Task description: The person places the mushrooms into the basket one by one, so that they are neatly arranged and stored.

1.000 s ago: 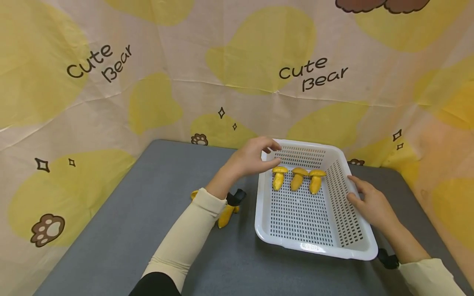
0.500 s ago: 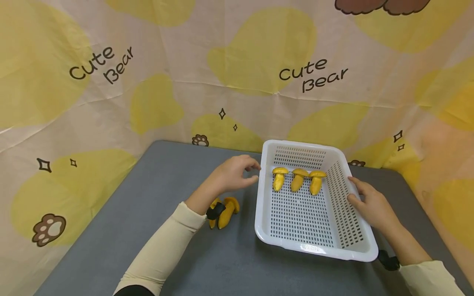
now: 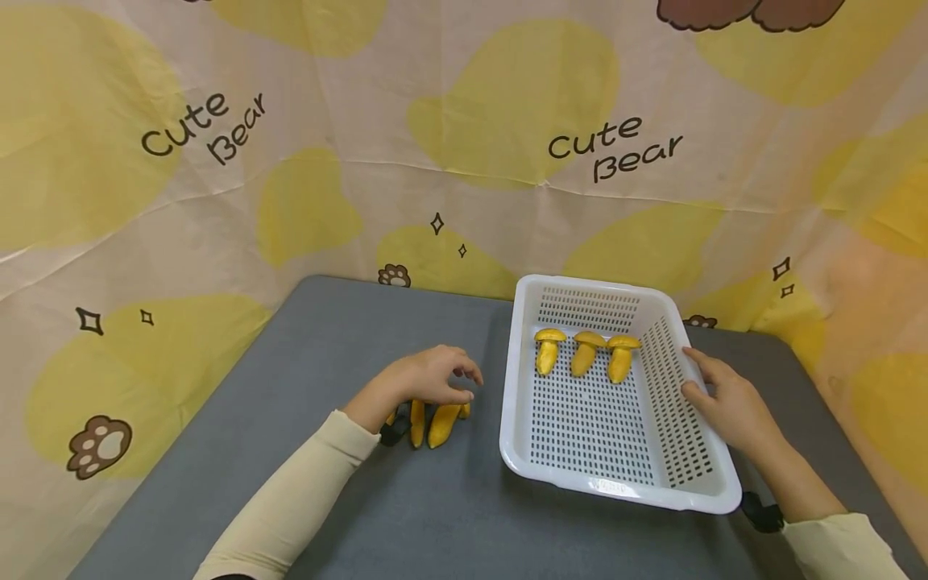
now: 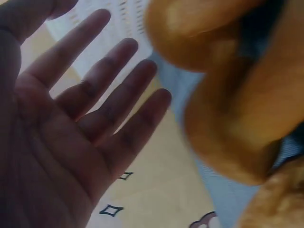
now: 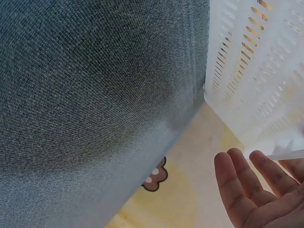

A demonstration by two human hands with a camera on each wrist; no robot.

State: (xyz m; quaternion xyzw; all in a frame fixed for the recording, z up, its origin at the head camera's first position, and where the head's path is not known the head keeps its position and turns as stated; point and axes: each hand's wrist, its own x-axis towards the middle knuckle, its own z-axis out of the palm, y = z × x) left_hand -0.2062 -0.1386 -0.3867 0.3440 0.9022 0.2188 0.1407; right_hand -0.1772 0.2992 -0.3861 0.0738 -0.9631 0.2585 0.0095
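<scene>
Three yellow mushrooms (image 3: pixel 583 354) lie in a row inside the white perforated basket (image 3: pixel 511 403). My left hand (image 3: pixel 424 377) hovers over several more yellow mushrooms (image 3: pixel 443 424) on the table left of the basket, partly hiding them. In the left wrist view, the left hand (image 4: pixel 71 128) has its fingers spread and holds nothing, with mushrooms (image 4: pixel 237 114) close beside it. My right hand (image 3: pixel 735 403) touches the basket's right rim; the right wrist view shows that hand (image 5: pixel 266 194) with relaxed fingers at the basket's edge (image 5: pixel 285 155).
The grey table (image 3: pixel 348 338) reaches back to a patterned cloth (image 3: pixel 464 121) hanging behind it. Dark bands sit at both wrists.
My left hand has moved from above the basket's left rim, leftward and nearer, to over the loose mushrooms. The right hand and the basket have stayed in place.
</scene>
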